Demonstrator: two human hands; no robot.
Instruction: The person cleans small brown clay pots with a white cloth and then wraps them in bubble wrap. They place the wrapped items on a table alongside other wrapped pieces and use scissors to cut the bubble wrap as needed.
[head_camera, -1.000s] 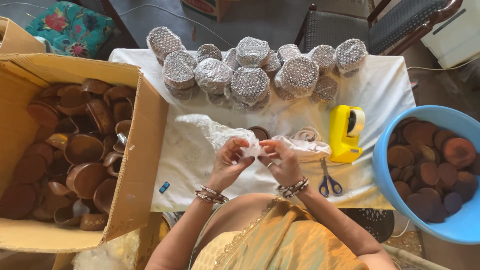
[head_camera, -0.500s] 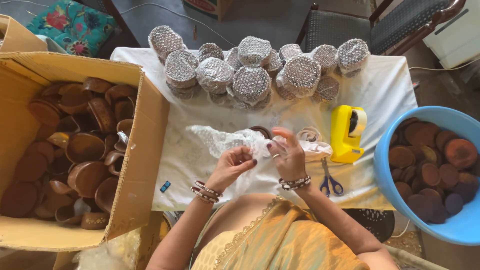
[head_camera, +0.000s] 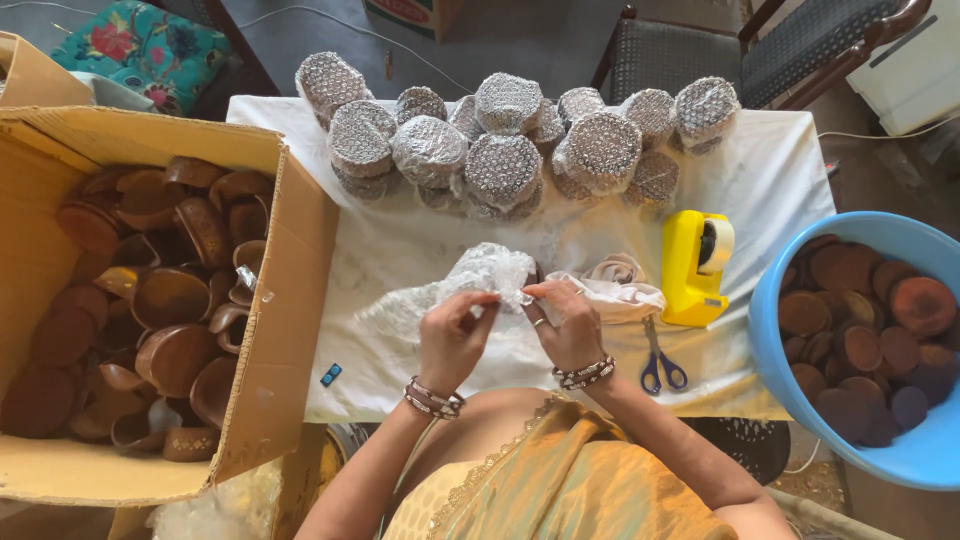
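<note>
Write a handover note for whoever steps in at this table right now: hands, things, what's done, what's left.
Left hand and right hand: both pinch the clear bubble-wrap sheet around a small brown clay cup, mid-table on the white cloth.
Done: a pile of round bubble-wrapped bundles at the far edge.
Left: loose brown clay cups in the cardboard box at left and the blue plastic tub at right.
Yellow tape dispenser and blue-handled scissors lie to the right.
</note>
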